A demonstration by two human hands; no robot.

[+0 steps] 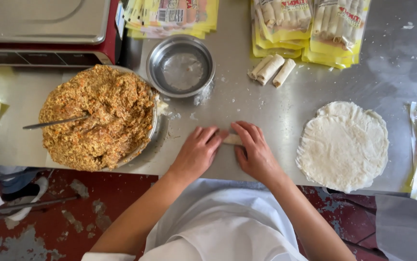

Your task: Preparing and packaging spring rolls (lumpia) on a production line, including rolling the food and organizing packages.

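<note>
Left hand [197,152] and right hand [255,150] are pressing flat on a roll [232,139] at table [285,111] centre, fingers together over it; filling bowl [97,117] sitting at nine o'clock; wrappers [343,145] lying at three o'clock; three finished rolls [271,70] lying at one o'clock.

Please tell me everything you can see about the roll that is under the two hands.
The roll is a small, pale wrapper roll lying flat on the steel table, its length running left to right. Only its middle shows: the left hand covers one end and the right hand the other, fingers pressing on it. Its filling is hidden. It looks soft and uncooked.
</note>
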